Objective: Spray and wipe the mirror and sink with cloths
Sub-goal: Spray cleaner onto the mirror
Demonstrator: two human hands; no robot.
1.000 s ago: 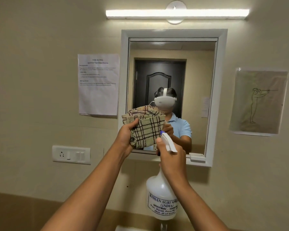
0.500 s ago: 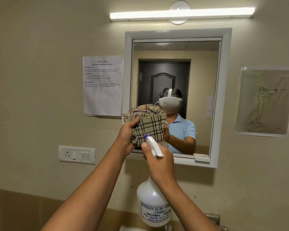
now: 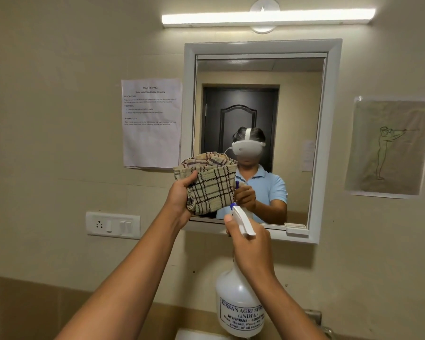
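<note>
Checked cloth (image 3: 211, 190) gripped left (image 3: 179, 197), spray bottle (image 3: 239, 305) right (image 3: 252, 249).

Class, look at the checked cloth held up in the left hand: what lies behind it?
Behind the checked cloth held by the left hand are the mirror and its white frame's lower left corner. The glass it covers cannot be seen.

A lit tube light (image 3: 268, 17) runs along the beige wall at the top. A printed instruction sheet (image 3: 151, 123) hangs above a white switch-and-socket plate (image 3: 113, 224). On the right hangs a line drawing of a standing figure (image 3: 389, 147).
</note>
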